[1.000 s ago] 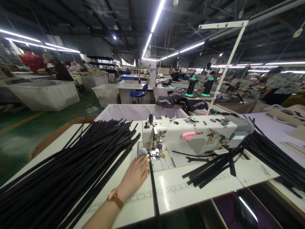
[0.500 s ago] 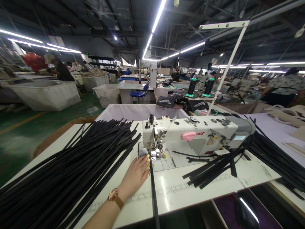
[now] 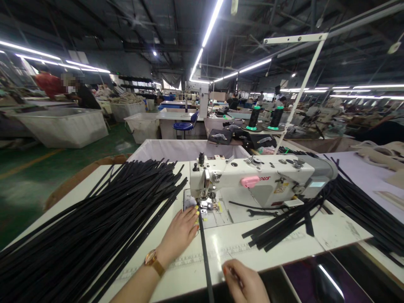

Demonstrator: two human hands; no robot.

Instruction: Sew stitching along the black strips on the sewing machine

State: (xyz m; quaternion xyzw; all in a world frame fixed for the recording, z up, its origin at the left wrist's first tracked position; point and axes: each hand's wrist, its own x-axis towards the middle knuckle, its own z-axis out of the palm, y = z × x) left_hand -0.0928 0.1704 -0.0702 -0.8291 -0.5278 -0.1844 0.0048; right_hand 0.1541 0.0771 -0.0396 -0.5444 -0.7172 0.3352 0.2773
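A black strap [image 3: 205, 256] runs from under the needle area of the white sewing machine [image 3: 233, 176] down over the table's front edge. My left hand [image 3: 181, 229] lies flat beside the strap, its fingertips close to the presser foot [image 3: 205, 203]. The left fingers are stretched out, with yellow coverings on some tips. At the front edge, right of the strap, my right hand [image 3: 244, 282] is curled with the fingers bent in. Whatever it may hold is hidden.
Left of the machine lies a large pile of black straps [image 3: 104, 223]. A smaller bundle of straps [image 3: 280, 227] and a wrench [image 3: 261, 213] lie on the right. Two black thread cones [image 3: 253, 118] stand behind the machine. A lined bin [image 3: 189, 148] is beyond the table.
My right hand has come into view at the front edge, right of the strap. The left hand stays in place beside the presser foot.
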